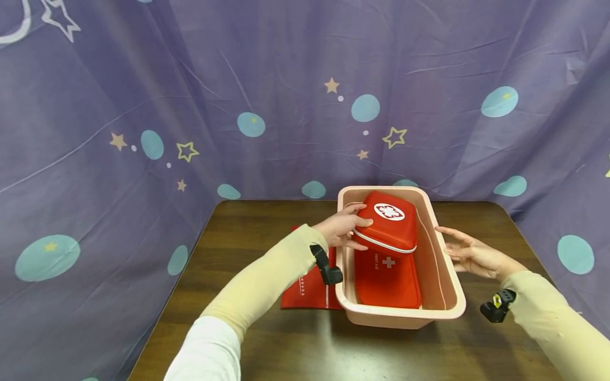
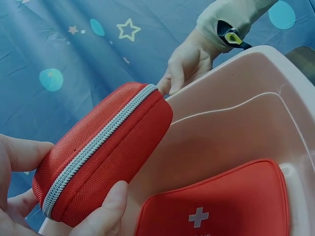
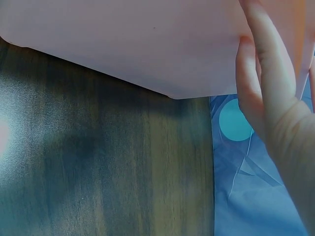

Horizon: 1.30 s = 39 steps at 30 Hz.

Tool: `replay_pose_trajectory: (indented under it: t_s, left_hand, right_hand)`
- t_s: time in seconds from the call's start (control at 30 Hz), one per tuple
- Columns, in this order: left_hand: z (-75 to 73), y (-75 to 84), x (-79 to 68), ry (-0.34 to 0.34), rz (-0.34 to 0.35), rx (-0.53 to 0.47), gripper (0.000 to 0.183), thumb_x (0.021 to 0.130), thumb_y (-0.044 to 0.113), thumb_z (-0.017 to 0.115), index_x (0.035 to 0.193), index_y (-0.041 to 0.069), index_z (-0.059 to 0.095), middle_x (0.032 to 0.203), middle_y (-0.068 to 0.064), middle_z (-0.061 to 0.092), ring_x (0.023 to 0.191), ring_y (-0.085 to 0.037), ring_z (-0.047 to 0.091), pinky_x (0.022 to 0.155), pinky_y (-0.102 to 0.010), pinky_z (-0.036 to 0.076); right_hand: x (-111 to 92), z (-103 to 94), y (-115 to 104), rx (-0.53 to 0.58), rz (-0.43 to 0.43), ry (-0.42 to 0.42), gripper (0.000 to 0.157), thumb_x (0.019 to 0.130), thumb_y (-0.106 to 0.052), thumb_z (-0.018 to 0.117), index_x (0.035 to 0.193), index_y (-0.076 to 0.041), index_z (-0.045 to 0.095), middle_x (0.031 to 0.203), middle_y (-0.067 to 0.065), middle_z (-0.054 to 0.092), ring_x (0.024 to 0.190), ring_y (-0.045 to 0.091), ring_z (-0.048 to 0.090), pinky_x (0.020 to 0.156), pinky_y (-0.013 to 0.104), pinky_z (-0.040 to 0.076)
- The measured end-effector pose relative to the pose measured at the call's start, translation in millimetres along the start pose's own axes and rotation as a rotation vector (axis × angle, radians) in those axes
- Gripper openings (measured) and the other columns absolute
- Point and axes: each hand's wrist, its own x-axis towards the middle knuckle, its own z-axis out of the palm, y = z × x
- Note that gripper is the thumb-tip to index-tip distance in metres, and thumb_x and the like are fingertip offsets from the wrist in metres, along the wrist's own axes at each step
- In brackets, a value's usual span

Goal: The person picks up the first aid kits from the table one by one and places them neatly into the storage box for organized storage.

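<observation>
My left hand (image 1: 344, 226) grips one end of a red zippered first aid case (image 1: 388, 219) with a white oval emblem on top. The case is tilted inside the pink plastic bin (image 1: 400, 313), above a flat red first aid pouch (image 1: 387, 280) with a white cross, which lies on the bin's floor. In the left wrist view the case's silver zipper (image 2: 98, 142) runs between thumb and fingers. My right hand (image 1: 476, 256) rests fingertips against the outside of the bin's right wall, its fingers fairly straight.
A flat red item with white lettering (image 1: 305, 291) lies on the brown wooden table (image 1: 229, 254), partly under my left forearm and beside the bin. A purple patterned curtain (image 1: 286, 106) hangs behind the table. Both wrists wear small black cameras.
</observation>
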Motion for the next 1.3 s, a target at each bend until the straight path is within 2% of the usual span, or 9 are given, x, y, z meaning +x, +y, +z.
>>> replay_pose_trajectory:
  t_s: [0.2,0.47,0.8,1.03,1.17,1.3]
  left_hand:
    - [12.3,-2.3,7.1,0.019,-0.005,0.001,0.059,0.091,0.009,0.059,0.143,0.026,0.037,0.123,-0.012,0.049,0.092,-0.030,0.057,0.086,-0.053,0.050]
    - [22.0,-13.0,15.2,0.078,-0.008,-0.077,0.061,0.090,0.007,0.060,0.143,0.025,0.036,0.120,-0.010,0.050,0.093,-0.031,0.058,0.085,-0.055,0.050]
    - [30.0,-13.9,17.6,0.088,-0.030,-0.060,0.056,0.088,0.008,0.062,0.136,0.024,0.038,0.111,-0.010,0.046,0.095,-0.033,0.058,0.084,-0.053,0.051]
    - [30.5,-30.8,29.0,0.125,-0.055,0.009,0.043,0.083,-0.003,0.064,0.116,0.014,0.043,0.100,-0.008,0.045,0.100,-0.032,0.049,0.084,-0.050,0.053]
    - [34.1,-36.2,32.0,0.123,-0.063,0.020,0.046,0.082,-0.005,0.064,0.116,0.015,0.041,0.101,-0.008,0.042,0.107,-0.037,0.045,0.083,-0.050,0.053]
    - [38.4,-38.3,32.0,0.119,-0.104,-0.035,0.051,0.080,-0.008,0.062,0.118,0.017,0.039,0.108,-0.012,0.036,0.117,-0.042,0.038,0.085,-0.053,0.051]
  right_hand:
    - [-0.2,0.1,0.8,0.003,-0.004,0.003,0.062,0.098,0.011,0.018,0.145,-0.027,0.034,0.132,0.007,0.052,0.122,0.021,0.053,0.097,0.044,0.047]
    - [0.9,1.0,1.5,-0.005,-0.010,-0.005,0.061,0.098,0.010,0.020,0.145,-0.027,0.034,0.132,0.007,0.052,0.122,0.020,0.053,0.097,0.043,0.046]
    - [0.7,0.3,2.8,0.007,-0.029,-0.013,0.062,0.098,0.011,0.018,0.146,-0.026,0.034,0.131,0.008,0.053,0.121,0.020,0.054,0.097,0.043,0.047]
    - [1.4,0.6,7.4,0.001,-0.015,-0.014,0.064,0.098,0.011,0.017,0.146,-0.027,0.033,0.132,0.008,0.053,0.121,0.021,0.054,0.097,0.042,0.047]
    - [0.1,-0.1,5.2,0.013,-0.022,-0.016,0.064,0.098,0.012,0.016,0.146,-0.026,0.033,0.131,0.008,0.053,0.121,0.020,0.054,0.097,0.042,0.047]
    - [1.0,-0.6,3.5,0.022,-0.028,-0.023,0.064,0.098,0.012,0.016,0.146,-0.026,0.033,0.132,0.009,0.052,0.122,0.021,0.053,0.097,0.043,0.047]
